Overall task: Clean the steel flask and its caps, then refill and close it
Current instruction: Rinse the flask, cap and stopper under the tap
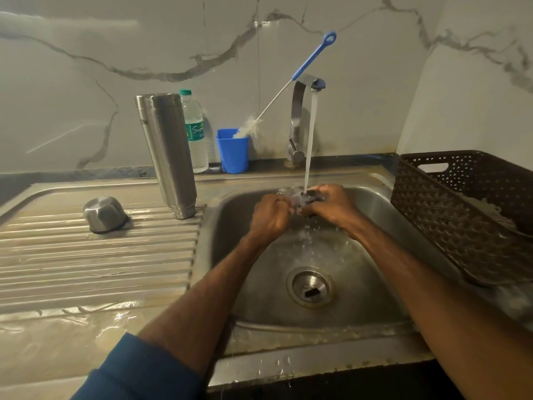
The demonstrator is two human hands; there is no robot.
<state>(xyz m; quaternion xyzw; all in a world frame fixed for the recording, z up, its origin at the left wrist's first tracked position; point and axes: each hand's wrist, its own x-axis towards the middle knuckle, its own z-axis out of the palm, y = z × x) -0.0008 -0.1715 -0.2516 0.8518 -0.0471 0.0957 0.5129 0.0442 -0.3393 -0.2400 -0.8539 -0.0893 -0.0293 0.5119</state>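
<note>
Head view: both hands over basin (pixel 230 232), under tap (pixel 299 111) stream. Right hand (pixel 331 204) grips dark cap (pixel 311 197); left hand (pixel 271 216) curled against it, hold unclear. Flask (pixel 170 157), brushed steel, stands inverted at drainboard's (pixel 86 255) right edge; domed steel cap (pixel 104 214) upside down mid-drainboard. Behind: bottle (pixel 197 134) labelled "Sig…", blue cup (pixel 233 154) with brush (pixel 251 125). Woven brown basket (pixel 432 212) on basin's right edge.

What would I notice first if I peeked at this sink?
The running water pours onto the left hand and right hand, which hold a small dark cap over the sink. Left of them, a steel flask stands on the draining board, and a blue-handled brush pokes out of a blue cup behind.
</note>
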